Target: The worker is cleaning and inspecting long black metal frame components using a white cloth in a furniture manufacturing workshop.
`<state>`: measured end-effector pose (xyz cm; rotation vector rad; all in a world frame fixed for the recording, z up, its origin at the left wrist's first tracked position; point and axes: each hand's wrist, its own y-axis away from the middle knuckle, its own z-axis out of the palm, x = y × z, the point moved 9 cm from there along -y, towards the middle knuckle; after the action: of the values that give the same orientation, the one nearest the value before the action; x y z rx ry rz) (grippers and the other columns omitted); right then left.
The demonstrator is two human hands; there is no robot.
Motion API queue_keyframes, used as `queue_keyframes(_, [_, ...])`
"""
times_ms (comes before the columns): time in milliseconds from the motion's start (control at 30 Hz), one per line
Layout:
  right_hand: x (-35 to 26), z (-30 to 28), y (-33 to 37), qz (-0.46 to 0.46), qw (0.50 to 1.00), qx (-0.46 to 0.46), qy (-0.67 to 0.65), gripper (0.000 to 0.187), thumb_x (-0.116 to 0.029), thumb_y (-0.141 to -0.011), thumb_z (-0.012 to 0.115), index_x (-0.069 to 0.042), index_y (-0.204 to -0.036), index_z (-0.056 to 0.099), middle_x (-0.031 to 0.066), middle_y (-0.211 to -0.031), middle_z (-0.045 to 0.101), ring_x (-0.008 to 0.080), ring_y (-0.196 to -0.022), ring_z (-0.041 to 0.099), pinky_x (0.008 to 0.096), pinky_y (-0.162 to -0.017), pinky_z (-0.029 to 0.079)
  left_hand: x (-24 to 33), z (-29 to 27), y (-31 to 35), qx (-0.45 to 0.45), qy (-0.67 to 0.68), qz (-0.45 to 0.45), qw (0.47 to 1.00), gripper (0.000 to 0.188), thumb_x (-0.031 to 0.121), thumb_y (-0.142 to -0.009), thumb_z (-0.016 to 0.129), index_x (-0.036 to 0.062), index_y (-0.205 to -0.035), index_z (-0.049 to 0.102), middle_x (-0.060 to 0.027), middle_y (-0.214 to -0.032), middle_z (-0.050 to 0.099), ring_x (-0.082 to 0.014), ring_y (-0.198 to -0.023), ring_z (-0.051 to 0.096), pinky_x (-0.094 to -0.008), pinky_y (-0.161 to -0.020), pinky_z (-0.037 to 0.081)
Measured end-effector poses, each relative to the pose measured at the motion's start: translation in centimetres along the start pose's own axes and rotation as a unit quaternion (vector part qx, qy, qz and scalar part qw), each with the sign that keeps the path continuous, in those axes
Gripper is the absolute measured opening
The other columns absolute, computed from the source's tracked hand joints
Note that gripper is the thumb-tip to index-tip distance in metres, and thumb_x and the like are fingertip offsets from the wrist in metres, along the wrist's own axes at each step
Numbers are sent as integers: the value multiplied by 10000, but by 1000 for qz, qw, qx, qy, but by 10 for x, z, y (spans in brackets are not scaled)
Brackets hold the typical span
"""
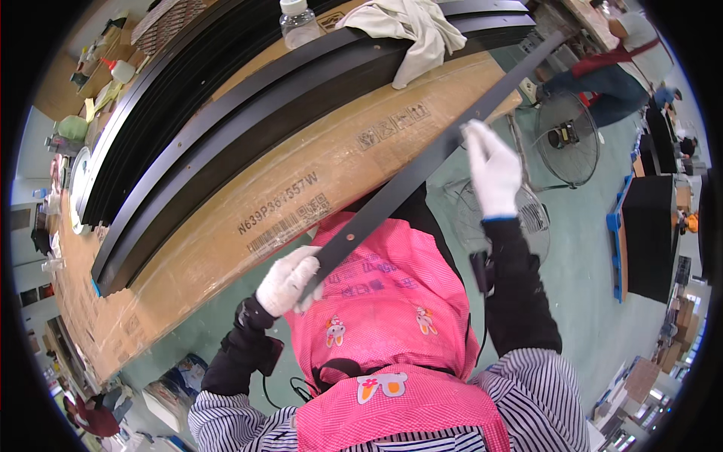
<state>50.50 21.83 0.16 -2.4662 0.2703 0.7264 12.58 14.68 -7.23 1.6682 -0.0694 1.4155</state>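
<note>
A long, flat black bar [407, 179] with small holes slants across in front of me, from low near my body up to the far right. My left hand [290, 281], in a white glove, is wrapped round its near end. Farther along the bar, my right hand [493, 172], also white-gloved, pinches its right edge between thumb and fingers; the fingertips partly hide each other. Beyond the bar, several similar black bars [248, 113] lie stacked side by side on a cardboard-covered table [218, 260].
On the stacked bars lies a crumpled pale cloth [410, 34], with a clear bottle [299, 26] beside it. A red-tipped white bottle [120, 71] stands at the far left. Two floor fans, one a black fan [566, 139], stand to the right, near another person [629, 64].
</note>
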Motion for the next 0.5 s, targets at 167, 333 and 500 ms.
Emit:
queue_keyframes(167, [-39,29,27,66,994,-15,-91,254,-213,-969,708,-76,-1178,756,160,-1036,769,288,-973,759,359,-858,571,-48,-52,16,58,39,-44,997,447,402,-1090,478,-19,-1164,608,-94,-789,708,-138,-546,635,-263,-465,493])
queue_keyframes(333, [-57,52,-12,-23,994,-73,-77,215,-214,-966,695,-102,-1135,768,117,-1056,771,281,-957,752,362,-847,580,-42,-68,39,127,54,-62,989,405,370,-1063,525,-13,-1005,644,-101,-768,718,-151,-544,649,-269,-471,507])
queue_keyframes(500, [-130,96,-49,-197,945,-258,-32,258,-166,-900,757,-149,-1158,756,73,-970,727,291,-871,712,362,-764,567,-9,-106,44,218,7,-59,974,301,263,-1003,619,-23,-1052,697,-60,-735,701,-127,-536,627,-267,-491,492])
